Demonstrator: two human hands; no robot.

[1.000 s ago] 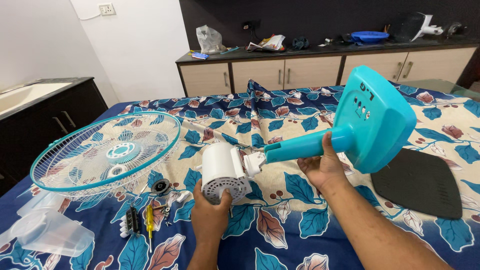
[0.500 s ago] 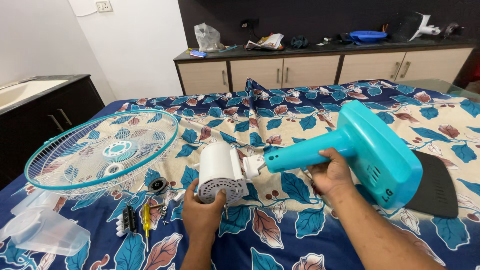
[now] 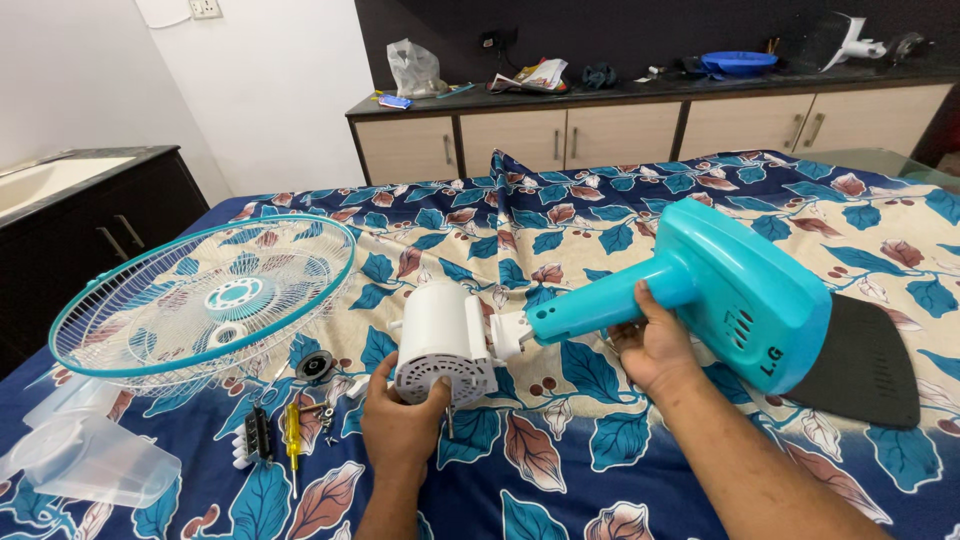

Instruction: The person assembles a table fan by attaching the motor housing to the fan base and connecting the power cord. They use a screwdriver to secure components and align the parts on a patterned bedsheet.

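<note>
Fingers of left hand (image 3: 400, 425) grip one white motor housing (image 3: 440, 340); right hand (image 3: 650, 345) grips one teal stand (image 3: 700, 290).

white fan motor (image 3: 442, 340) joined to tilted teal stand (image 3: 700, 290), over the bedsheet.

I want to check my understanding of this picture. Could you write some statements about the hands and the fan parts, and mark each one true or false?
1. The left hand holds the white motor housing. True.
2. The right hand grips the yellow screwdriver. False: it grips the turquoise fan stand; the screwdriver lies on the bedsheet.
3. The fan grille lies left of the motor housing. True.
4. The black base plate lies on the cabinet. False: it lies on the bedsheet.
</note>
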